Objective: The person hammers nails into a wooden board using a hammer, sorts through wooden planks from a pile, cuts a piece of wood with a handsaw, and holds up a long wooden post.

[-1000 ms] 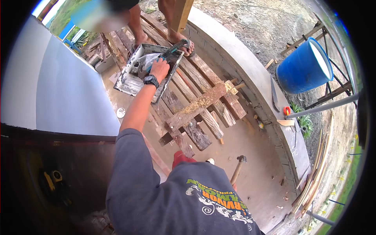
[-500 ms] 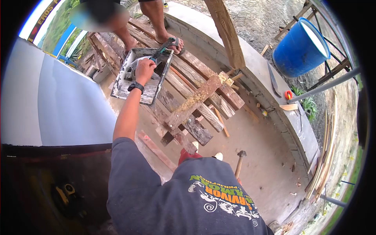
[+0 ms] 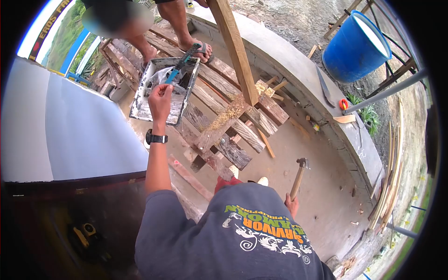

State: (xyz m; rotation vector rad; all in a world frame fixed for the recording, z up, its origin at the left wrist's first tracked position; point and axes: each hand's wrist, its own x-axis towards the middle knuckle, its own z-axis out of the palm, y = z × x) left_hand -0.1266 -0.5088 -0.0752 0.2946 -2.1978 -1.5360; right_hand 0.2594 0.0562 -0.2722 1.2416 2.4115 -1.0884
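My left hand [image 3: 160,99] is closed in a pinch at the near part of the white-and-black tray [image 3: 136,111]. What it pinches is too small to make out. Just beyond my fingertips, a teal-handled tool [image 3: 176,71] lies across the tray, over a clear plastic bag [image 3: 161,75]. Low on the right, my right hand [image 3: 292,204] grips the wooden handle of a hammer [image 3: 297,183], its head pointing up and away from me. Between my hands, a sawdust-covered board [image 3: 219,123] lies across several weathered planks [image 3: 237,151].
Another person's sandalled foot [image 3: 198,50] is on the planks behind the tray. An upright timber [image 3: 232,49] stands over them. A curved concrete wall [image 3: 284,60] bears a saw blade [image 3: 323,86] and red tape [image 3: 343,104]. Beyond it stands a blue barrel [image 3: 352,49].
My left hand has drawn back toward me from the tray's middle. My right hand has come into view with the hammer, which is raised. The upright timber has shifted over the planks.
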